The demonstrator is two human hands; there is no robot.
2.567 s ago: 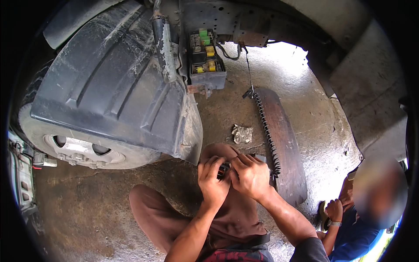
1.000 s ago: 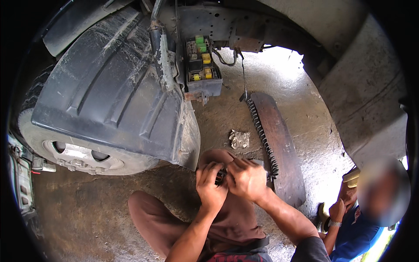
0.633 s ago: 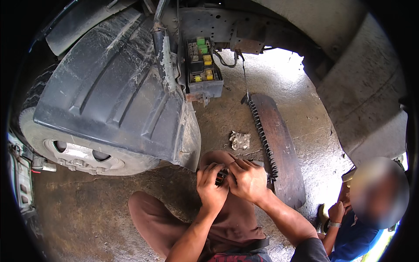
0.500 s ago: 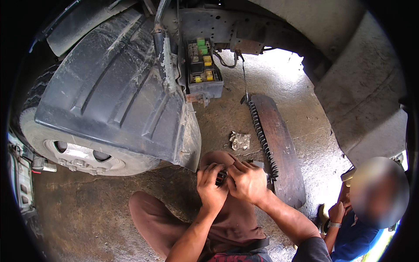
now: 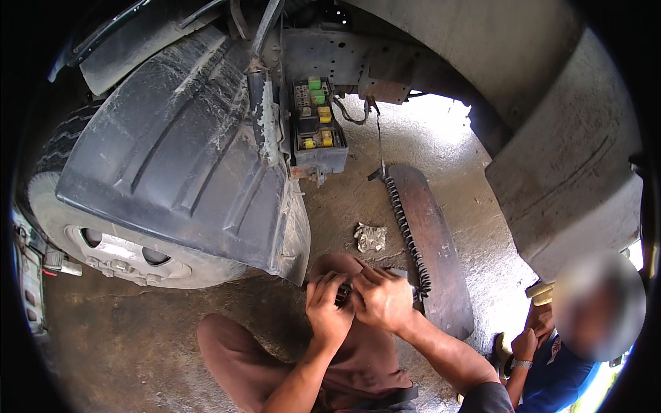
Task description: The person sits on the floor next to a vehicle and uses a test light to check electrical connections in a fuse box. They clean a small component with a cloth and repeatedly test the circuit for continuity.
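Above my right knee, both hands are drawn together at the lower middle. My left hand (image 5: 329, 313) is closed around a small dark part (image 5: 342, 294) with reddish bits inside; its fingers hide most of it. Pressed close beside it, my right hand (image 5: 384, 300) has its fingers curled in toward that part. What the right fingers hold is hidden, though a greyish end shows past the knuckles. A black coiled cord (image 5: 406, 230) runs down to beside the right hand; whether it joins the held thing I cannot tell.
An uncovered fuse box (image 5: 320, 158) with green and yellow pieces hangs ahead. A black fender (image 5: 172, 151) and wheel (image 5: 131, 251) are left. A dark board (image 5: 430, 237) and crumpled wrapper (image 5: 370, 237) lie on the floor. Another person (image 5: 561, 372) sits at right.
The view has shifted slightly, so most of the scene sits a little lower and to the left. My hands stay together around the small dark part, with little finger movement.
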